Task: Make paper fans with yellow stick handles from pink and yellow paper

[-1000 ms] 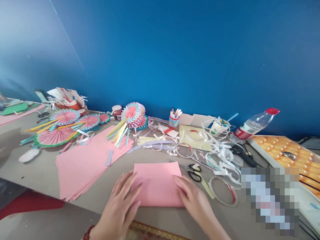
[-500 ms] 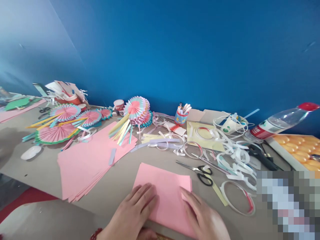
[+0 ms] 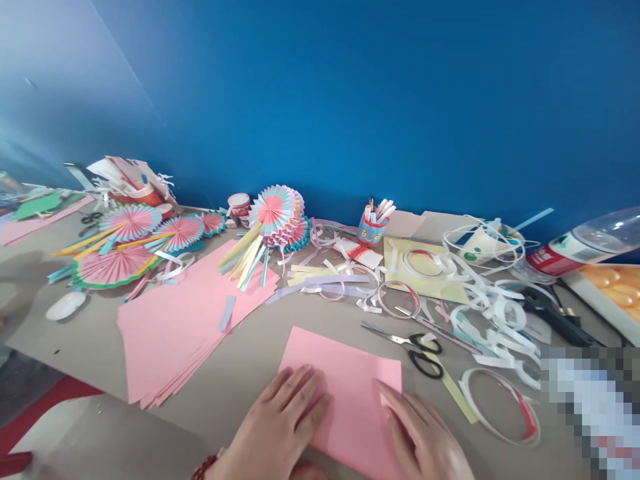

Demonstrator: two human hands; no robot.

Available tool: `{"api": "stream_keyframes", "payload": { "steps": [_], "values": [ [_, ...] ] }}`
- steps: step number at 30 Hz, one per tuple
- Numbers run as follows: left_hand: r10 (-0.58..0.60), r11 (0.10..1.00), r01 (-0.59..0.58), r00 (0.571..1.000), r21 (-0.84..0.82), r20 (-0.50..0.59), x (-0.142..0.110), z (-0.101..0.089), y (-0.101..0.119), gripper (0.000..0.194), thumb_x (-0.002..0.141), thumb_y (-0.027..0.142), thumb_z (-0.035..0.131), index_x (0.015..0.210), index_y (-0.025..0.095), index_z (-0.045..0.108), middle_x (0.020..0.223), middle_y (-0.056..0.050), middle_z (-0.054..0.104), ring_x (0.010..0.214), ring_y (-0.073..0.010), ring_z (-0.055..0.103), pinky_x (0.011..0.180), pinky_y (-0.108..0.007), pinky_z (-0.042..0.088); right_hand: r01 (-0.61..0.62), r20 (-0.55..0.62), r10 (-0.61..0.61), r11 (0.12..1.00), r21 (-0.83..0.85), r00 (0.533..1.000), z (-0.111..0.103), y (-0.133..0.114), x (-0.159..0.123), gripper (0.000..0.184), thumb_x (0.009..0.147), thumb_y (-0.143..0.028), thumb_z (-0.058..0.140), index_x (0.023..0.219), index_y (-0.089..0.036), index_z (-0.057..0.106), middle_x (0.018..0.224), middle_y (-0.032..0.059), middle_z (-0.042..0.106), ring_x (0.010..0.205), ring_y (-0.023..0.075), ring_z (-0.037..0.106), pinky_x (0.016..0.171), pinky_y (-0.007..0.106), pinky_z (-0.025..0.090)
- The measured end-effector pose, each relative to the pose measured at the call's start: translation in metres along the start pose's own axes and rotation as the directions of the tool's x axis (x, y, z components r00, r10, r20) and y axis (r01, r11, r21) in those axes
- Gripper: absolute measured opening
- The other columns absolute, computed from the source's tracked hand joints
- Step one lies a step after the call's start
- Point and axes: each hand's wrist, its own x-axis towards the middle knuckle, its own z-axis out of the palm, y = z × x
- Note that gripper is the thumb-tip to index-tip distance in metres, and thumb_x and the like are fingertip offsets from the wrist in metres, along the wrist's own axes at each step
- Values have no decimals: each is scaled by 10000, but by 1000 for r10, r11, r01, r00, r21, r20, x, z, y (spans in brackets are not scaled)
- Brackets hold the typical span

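Note:
A folded sheet of pink paper [image 3: 345, 380] lies on the table in front of me, its right side in more than one layer. My left hand [image 3: 287, 417] rests on its left part, palm down, fingers stretched out. At the right edge of the sheet my right hand [image 3: 417, 423] presses down with its fingers extended and slightly bent, the fingertips on the paper. Just beyond the sheet, to the right, lie scissors [image 3: 413, 343] with black handles. A stack of larger pink sheets [image 3: 175, 340] is to the left, with a small lilac strip [image 3: 227, 313] on it.
Pleated paper rosettes [image 3: 133, 223] lie at the left, and another pleated bundle [image 3: 275, 213] stands by the wall. Paper strips [image 3: 500, 327], tape rings [image 3: 500, 407], a pen cup [image 3: 373, 230], a tilted bottle [image 3: 565, 253] and a black glue gun [image 3: 555, 317] crowd the right. A white mouse [image 3: 66, 306] sits left.
The view has shifted slightly, so things on the right appear further right. Both hands stay on the pink sheet, in nearly the same places on it.

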Motion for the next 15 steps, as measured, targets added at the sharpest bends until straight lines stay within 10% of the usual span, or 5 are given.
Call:
{"api": "stream_keyframes", "payload": {
  "steps": [15],
  "values": [
    [7,1000,-6,999,23,-34,0,1,-1,865,829,613,649,1501,150,362,1517,-166,434,1439,-341,313,1153,-507,307,-24,12,24,998,49,1000,0,2,0,358,921,-245,513,1264,-252,616,1030,66,740,879,223,708,722,289,581]
  ]
}}
